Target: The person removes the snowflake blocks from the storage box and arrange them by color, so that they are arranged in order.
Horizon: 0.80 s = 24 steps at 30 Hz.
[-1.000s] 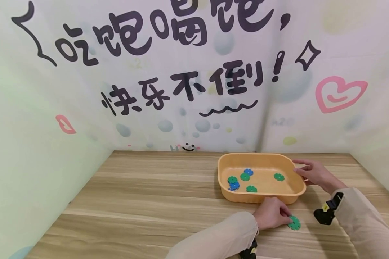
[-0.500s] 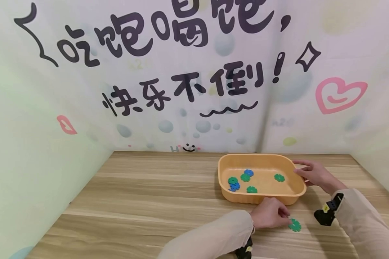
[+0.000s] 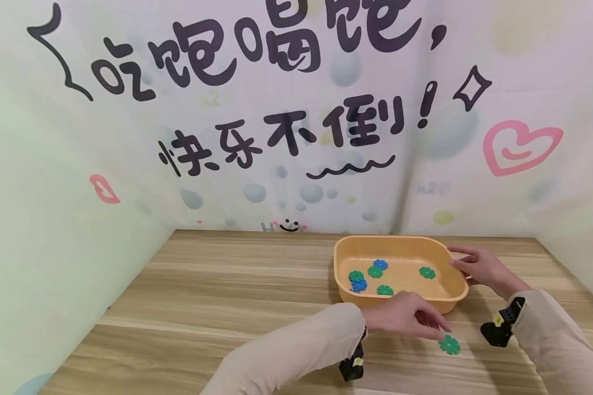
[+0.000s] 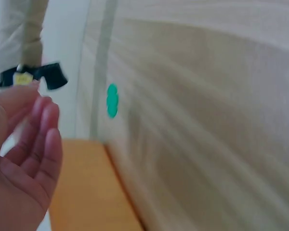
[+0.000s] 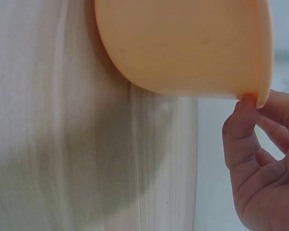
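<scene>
Two hands: left hand (image 3: 406, 314) holding nothing, fingers loosely bent, just beside the loose green disc (image 3: 449, 345) lying on the table (image 3: 227, 307); right hand (image 3: 485, 269) pinches the rim of the orange tray (image 3: 410, 249). Step looks like handling that disc, tray steadied; picking it up would call for a fingertip pinch. Tray contents: four green discs (image 3: 427, 272), some blue discs (image 3: 380, 264), left cluster overlapping.

The discs (image 3: 449, 345) and basin (image 3: 405, 249) look plastic, the table (image 3: 217, 285) wood-grained, the sleeves (image 3: 286, 345) matt cloth.
</scene>
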Tool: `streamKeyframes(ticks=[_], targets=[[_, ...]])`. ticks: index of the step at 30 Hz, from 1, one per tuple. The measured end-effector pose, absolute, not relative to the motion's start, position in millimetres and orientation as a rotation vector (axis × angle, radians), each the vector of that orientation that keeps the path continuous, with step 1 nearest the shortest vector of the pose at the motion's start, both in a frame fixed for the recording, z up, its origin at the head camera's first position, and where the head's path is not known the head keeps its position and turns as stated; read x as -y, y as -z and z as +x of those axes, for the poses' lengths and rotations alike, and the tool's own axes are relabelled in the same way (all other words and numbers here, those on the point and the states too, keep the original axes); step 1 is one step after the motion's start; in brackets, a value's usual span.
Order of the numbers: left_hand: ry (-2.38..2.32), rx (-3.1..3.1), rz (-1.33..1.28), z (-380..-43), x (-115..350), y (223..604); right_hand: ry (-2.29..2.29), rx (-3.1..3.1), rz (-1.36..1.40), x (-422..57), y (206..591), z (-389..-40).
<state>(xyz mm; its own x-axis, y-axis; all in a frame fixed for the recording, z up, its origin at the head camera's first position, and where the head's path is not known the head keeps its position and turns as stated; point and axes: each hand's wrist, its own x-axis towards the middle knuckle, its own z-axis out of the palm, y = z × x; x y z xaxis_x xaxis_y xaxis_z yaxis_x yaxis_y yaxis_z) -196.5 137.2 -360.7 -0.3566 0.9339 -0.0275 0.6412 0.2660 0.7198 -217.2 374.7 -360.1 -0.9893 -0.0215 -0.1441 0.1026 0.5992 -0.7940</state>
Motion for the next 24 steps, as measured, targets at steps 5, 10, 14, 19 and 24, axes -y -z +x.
streamKeyframes(ticks=[5,10,14,19,24], targets=[[-1.046,-2.104,1.421,-211.9,-127.1,350.0,1.348,-2.696,0.046,-374.6,359.7,-216.5],[-1.204,-2.162,1.282,-229.8,-117.9,344.3,1.373,-2.701,0.025,-373.3,359.4,-215.5],[-1.250,-2.267,1.185,-247.1,-111.1,345.1,1.379,-2.707,0.006,-372.9,359.8,-214.5],[-1.199,-2.368,1.085,-267.2,-100.2,349.3,1.376,-2.711,-0.006,-372.2,361.0,-212.7],[-1.144,-2.449,1.004,-276.9,-96.6,355.5,1.370,-2.712,0.010,-372.8,360.8,-210.9]])
